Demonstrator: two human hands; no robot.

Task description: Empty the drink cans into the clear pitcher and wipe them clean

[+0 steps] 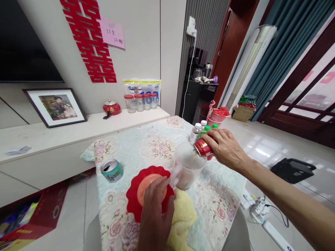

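My right hand [222,148] is wrapped round a red drink can [202,148], tipped down to the left. A thin stream runs from its mouth into a translucent plastic pitcher [187,174], whose handle [176,176] faces left. My left hand [155,200] lies with fingers stretched over an orange round dish or lid [143,186] on a red scalloped mat [133,205]. Its fingertips come close to the pitcher handle; whether they touch is unclear. Left of the mat stands an opened teal can [112,170]. A yellow cloth [183,212] lies against the pitcher's near side.
A floral cloth [157,148] covers the table. Behind the pitcher stand several bottles [195,130] with white and green caps. A white cabinet [104,127] along the wall bears a framed photo [56,106], a red pot [111,107] and several red-lidded jars [138,104].
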